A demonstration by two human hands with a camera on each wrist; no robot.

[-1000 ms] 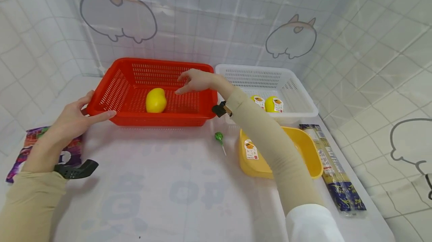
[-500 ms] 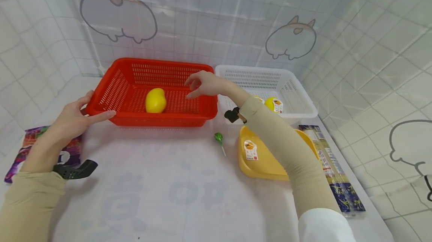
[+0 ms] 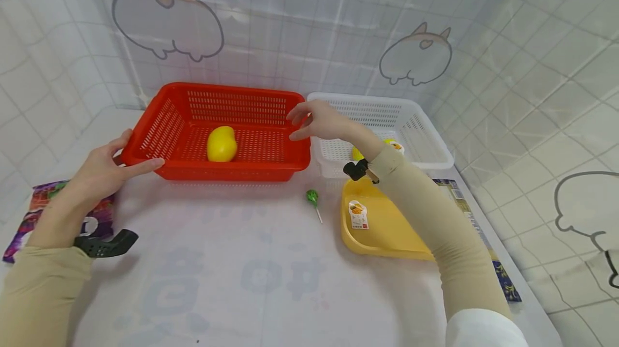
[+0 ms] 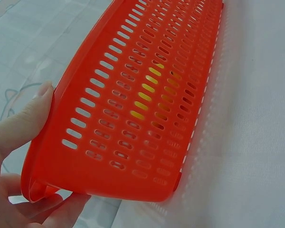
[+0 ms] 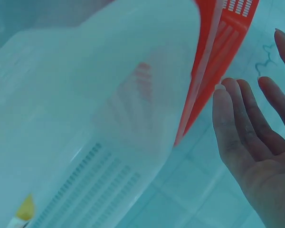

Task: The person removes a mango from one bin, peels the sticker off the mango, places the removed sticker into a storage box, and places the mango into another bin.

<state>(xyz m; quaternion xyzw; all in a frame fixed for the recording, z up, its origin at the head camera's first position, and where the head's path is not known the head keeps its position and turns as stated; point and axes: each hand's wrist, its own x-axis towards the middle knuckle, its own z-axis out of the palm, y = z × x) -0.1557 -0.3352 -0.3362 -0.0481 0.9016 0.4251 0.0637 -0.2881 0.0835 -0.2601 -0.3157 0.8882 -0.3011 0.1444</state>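
A red slotted basket (image 3: 232, 172) stands at the back left with a yellow mango (image 3: 222, 144) inside. My left hand (image 3: 103, 167) grips the basket's left end; in the left wrist view its thumb lies along the rim and the fingers are under the end. My right hand (image 3: 324, 120) hovers around the basket's right rim, fingers loosely bent, holding nothing. Beside it stands a white slotted basket (image 3: 427, 121) with yellow fruits (image 3: 357, 154) bearing stickers, partly hidden by my right arm. The right wrist view shows the right hand (image 5: 261, 147) apart from both baskets.
In front of the white basket is a yellow bin (image 3: 372, 245) with a sticker, partly under my right arm. A green lollipop (image 3: 312, 196) lies left of it. A long package (image 3: 505, 282) lies along the right edge, a purple packet (image 3: 26, 226) at far left.
My right hand has moved right, from above the red basket's inside to its right rim, still holding nothing. The left hand has stayed on the red basket, and the mango has not moved.
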